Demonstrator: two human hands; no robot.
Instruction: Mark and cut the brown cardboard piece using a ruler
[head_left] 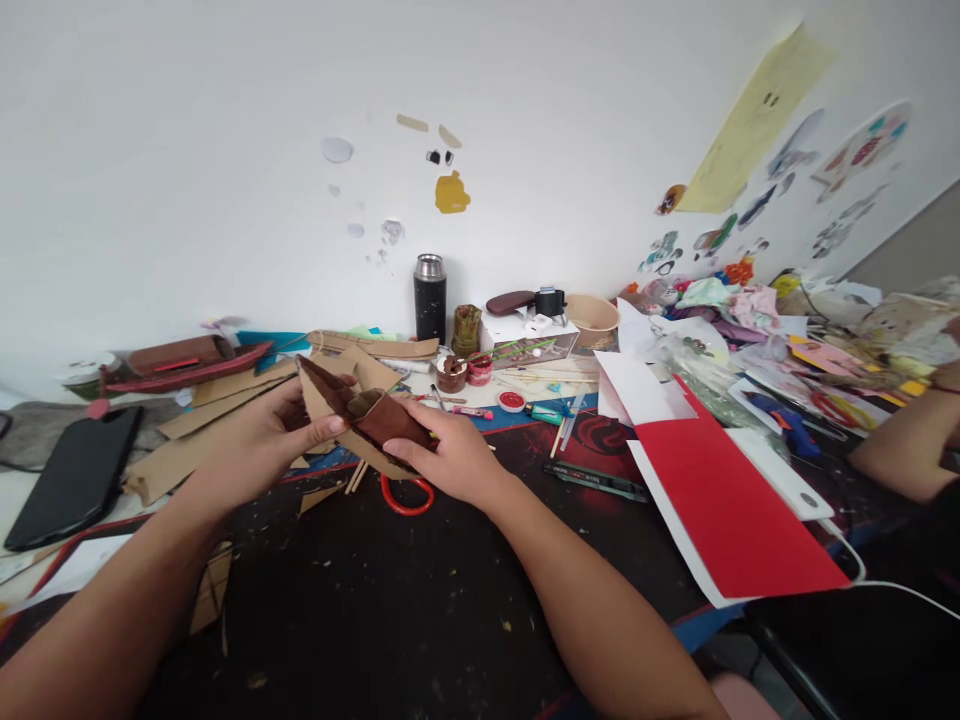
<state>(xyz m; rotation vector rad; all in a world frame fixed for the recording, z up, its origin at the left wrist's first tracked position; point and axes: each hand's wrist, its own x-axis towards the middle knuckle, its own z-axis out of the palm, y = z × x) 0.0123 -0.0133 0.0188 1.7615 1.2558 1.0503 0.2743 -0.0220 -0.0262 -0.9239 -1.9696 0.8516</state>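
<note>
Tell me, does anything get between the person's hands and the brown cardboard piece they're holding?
Nothing visible does. The left hand holds the cardboard piece directly, and the right hand grips its curled brown part. A red loop shows just below, not in between.

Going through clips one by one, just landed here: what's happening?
A person's left hand and right hand hold a brown cardboard piece over a black mat, the left near its pointed end, the right on its curled part. A red handle, a cutter and red paper lie nearby. Another arm shows far right.
</note>
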